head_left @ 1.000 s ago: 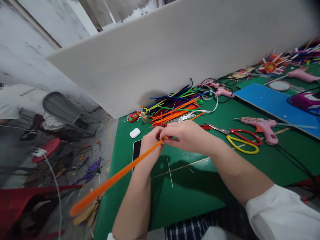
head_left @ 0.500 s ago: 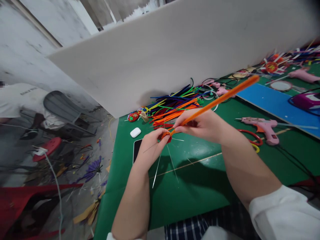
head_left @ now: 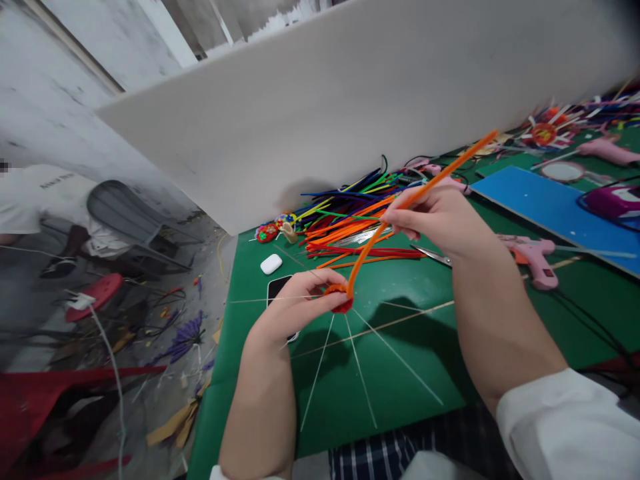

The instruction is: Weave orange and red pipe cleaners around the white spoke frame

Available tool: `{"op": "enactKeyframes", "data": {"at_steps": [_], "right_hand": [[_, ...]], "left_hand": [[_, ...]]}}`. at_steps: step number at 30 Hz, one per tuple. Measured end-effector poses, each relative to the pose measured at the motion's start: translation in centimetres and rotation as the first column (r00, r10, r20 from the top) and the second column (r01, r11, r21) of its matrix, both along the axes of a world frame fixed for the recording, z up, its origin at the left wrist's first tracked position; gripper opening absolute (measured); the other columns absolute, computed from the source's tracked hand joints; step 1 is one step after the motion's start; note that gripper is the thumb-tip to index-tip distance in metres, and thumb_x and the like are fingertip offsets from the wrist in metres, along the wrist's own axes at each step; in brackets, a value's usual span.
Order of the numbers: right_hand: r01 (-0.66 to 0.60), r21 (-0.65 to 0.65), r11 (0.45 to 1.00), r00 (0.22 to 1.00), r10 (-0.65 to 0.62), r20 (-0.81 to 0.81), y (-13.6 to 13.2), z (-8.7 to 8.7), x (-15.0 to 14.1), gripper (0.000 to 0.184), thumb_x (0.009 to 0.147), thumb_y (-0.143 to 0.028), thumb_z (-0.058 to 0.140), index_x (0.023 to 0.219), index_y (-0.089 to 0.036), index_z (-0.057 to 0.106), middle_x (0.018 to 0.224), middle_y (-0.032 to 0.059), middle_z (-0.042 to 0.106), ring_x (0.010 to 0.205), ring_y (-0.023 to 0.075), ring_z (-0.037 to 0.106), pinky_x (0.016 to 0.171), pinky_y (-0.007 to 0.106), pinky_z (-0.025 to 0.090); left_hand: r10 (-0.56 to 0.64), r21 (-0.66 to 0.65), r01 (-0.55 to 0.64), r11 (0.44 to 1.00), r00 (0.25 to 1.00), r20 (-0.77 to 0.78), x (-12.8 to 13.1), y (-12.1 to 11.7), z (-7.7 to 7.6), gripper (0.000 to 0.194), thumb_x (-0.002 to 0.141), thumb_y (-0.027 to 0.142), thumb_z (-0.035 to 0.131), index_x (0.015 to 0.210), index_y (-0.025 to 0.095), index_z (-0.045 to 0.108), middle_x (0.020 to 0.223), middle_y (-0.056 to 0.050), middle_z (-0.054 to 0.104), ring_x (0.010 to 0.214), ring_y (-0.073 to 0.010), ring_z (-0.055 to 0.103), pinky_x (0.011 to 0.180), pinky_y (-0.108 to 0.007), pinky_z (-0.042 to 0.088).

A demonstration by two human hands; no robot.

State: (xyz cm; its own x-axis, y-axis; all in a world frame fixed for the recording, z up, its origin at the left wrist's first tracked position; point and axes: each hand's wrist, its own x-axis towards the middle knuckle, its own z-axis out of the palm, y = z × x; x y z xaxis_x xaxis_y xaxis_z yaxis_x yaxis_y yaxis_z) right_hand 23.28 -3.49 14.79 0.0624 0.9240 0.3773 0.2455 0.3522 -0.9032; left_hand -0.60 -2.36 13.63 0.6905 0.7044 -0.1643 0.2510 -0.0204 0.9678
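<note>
Over the table, my left hand [head_left: 300,300] pinches a small red and orange woven disc [head_left: 343,303] between thumb and fingers. Thin pale spokes [head_left: 359,363] stick out from the disc in several directions. An orange pipe cleaner [head_left: 367,248] runs up from the disc's right edge, bending to the right. My right hand [head_left: 425,217] is closed on that pipe cleaner partway along, and its free end points up and right. Beneath my left hand lies a phone [head_left: 278,288], partly covered. Behind my hands is a pile of coloured pipe cleaners [head_left: 340,227].
A white earbud case [head_left: 271,265] sits at the left. Scissors [head_left: 434,255] are partly behind my right arm, near a pink glue gun [head_left: 535,257]. A blue board [head_left: 530,200] lies at right, and a white panel [head_left: 300,127] stands behind. A person sits far left.
My right hand swung from across my left hand out to the right and up, drawing the orange pipe cleaner from lower left to upper right. The disc and its spokes came into view.
</note>
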Motion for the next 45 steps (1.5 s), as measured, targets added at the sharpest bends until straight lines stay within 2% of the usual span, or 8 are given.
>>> {"op": "enactKeyframes", "data": {"at_steps": [14, 18, 21, 24, 28, 31, 36, 45], "right_hand": [[-0.257, -0.192, 0.947, 0.910, 0.171, -0.378, 3.0, -2.5, -2.2, 0.032, 0.076, -0.043, 0.059, 0.064, -0.014, 0.055, 0.048, -0.0035, 0.049, 0.037, 0.0035, 0.038, 0.034, 0.017, 0.026], [-0.136, -0.142, 0.980, 0.975, 0.107, -0.195, 2.2, -1.9, -2.6, 0.035, 0.080, -0.046, 0.053, 0.070, -0.013, 0.061, 0.050, -0.0023, 0.050, 0.039, 0.0043, 0.039, 0.036, 0.018, 0.029], [-0.040, 0.090, 0.995, 0.999, 0.037, 0.029, 0.7, -0.8, -3.0, 0.026, 0.078, -0.039, 0.058, 0.070, -0.014, 0.063, 0.056, -0.0012, 0.053, 0.047, 0.0061, 0.045, 0.041, 0.019, 0.033], [-0.136, 0.364, 0.921, 0.975, 0.059, 0.215, -0.7, 0.2, -3.8, 0.014, 0.079, -0.030, 0.060, 0.080, -0.017, 0.066, 0.081, 0.0040, 0.061, 0.073, 0.0123, 0.056, 0.056, 0.022, 0.045], [-0.250, 0.548, 0.798, 0.924, 0.027, 0.381, -1.4, 0.7, -4.8, 0.015, 0.085, -0.024, 0.051, 0.086, -0.023, 0.066, 0.099, 0.0047, 0.060, 0.099, 0.0169, 0.053, 0.083, 0.034, 0.046], [-0.312, 0.584, 0.750, 0.890, 0.016, 0.456, -1.3, 0.5, -5.3, 0.017, 0.086, -0.023, 0.049, 0.087, -0.023, 0.066, 0.098, 0.0037, 0.062, 0.108, 0.0186, 0.049, 0.092, 0.039, 0.042], [-0.384, 0.547, 0.744, 0.858, 0.069, 0.509, -1.5, 0.5, -5.7, 0.020, 0.088, -0.021, 0.045, 0.091, -0.021, 0.064, 0.098, 0.0045, 0.062, 0.111, 0.0186, 0.049, 0.094, 0.038, 0.042], [-0.376, 0.483, 0.791, 0.870, 0.121, 0.479, -2.1, 0.7, -5.8, 0.017, 0.087, -0.018, 0.046, 0.091, -0.018, 0.063, 0.086, 0.0057, 0.062, 0.079, 0.0125, 0.057, 0.071, 0.025, 0.045]], "left_hand": [[0.057, -0.140, 0.000, 0.990, 0.911, 0.407, 0.2, 0.1, -1.0, 0.015, 0.069, 0.026, 0.069, 0.074, 0.013, 0.062, 0.057, -0.001, 0.060, 0.045, -0.0070, 0.051, 0.041, -0.016, 0.039], [0.043, -0.165, 0.031, 0.986, 0.903, 0.427, 0.4, 0.2, -1.1, 0.018, 0.067, 0.029, 0.070, 0.072, 0.013, 0.063, 0.056, -0.001, 0.058, 0.044, -0.0078, 0.051, 0.040, -0.017, 0.039], [0.035, -0.182, 0.052, 0.982, 0.895, 0.446, 0.3, 0.3, -1.4, 0.019, 0.066, 0.031, 0.070, 0.071, 0.014, 0.063, 0.056, -0.002, 0.059, 0.044, -0.0086, 0.051, 0.039, -0.018, 0.039], [-0.007, -0.194, 0.114, 0.974, 0.877, 0.481, 0.2, 0.4, -1.7, 0.014, 0.069, 0.028, 0.068, 0.071, 0.014, 0.064, 0.056, -0.002, 0.060, 0.044, -0.0089, 0.053, 0.039, -0.017, 0.039], [-0.044, -0.225, 0.193, 0.955, 0.843, 0.536, 0.2, 0.5, -2.2, 0.012, 0.069, 0.026, 0.066, 0.072, 0.014, 0.064, 0.055, -0.001, 0.060, 0.042, -0.0083, 0.053, 0.038, -0.016, 0.039], [-0.061, -0.242, 0.235, 0.941, 0.824, 0.563, 0.2, 0.5, -2.5, 0.016, 0.068, 0.030, 0.067, 0.070, 0.014, 0.063, 0.051, 0.000, 0.058, 0.040, -0.0084, 0.052, 0.036, -0.016, 0.039], [-0.040, -0.262, 0.233, 0.937, 0.814, 0.579, 0.2, 0.4, -2.9, 0.021, 0.066, 0.033, 0.069, 0.066, 0.014, 0.059, 0.049, 0.001, 0.055, 0.037, -0.0081, 0.050, 0.033, -0.016, 0.037], [0.059, -0.277, 0.108, 0.955, 0.844, 0.532, 0.4, 0.2, -2.4, 0.025, 0.061, 0.034, 0.072, 0.062, 0.014, 0.056, 0.044, 0.003, 0.050, 0.032, -0.0064, 0.044, 0.031, -0.016, 0.035]]}}
